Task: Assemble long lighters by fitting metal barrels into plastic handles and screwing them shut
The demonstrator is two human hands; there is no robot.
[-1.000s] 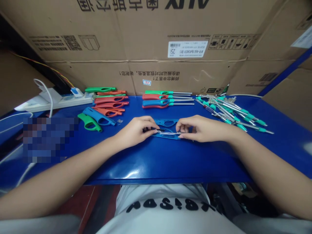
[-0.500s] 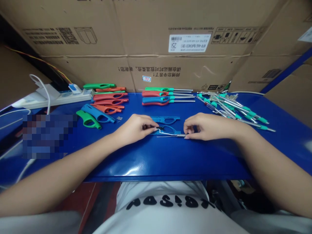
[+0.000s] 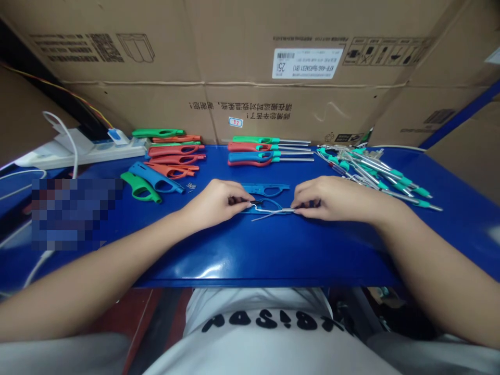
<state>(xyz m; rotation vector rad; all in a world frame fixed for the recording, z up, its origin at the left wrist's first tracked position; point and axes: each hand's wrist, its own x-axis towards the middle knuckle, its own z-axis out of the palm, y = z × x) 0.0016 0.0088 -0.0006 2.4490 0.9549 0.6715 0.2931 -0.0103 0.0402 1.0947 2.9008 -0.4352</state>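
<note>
Two blue lighter shell halves lie in front of me: the far one (image 3: 255,188) flat on the table, the near one (image 3: 273,203) between my hands. Over the left part of the near half, my left hand (image 3: 223,201) pinches a small black part (image 3: 257,202) with a white wire (image 3: 260,210) running from it. My right hand (image 3: 322,199) is closed on a metal lighter tube (image 3: 288,210) at the near half's right end. A thin grey line (image 3: 263,216) sticks out leftward from the tube. My fingers hide the tube's far end.
Coloured lighter shells (image 3: 175,151) and tiny metal pieces (image 3: 191,186) lie at left. Several lighters with tubes (image 3: 253,157) are lined up at the back. A pile of metal tubes with green collars (image 3: 375,169) lies right. A power strip (image 3: 94,152) stands back left, before a cardboard wall (image 3: 156,109).
My right hand has moved slightly left and away from me, bringing the metal tube up to the near shell's right end. The thin line now slants. My left hand keeps its pinch.
</note>
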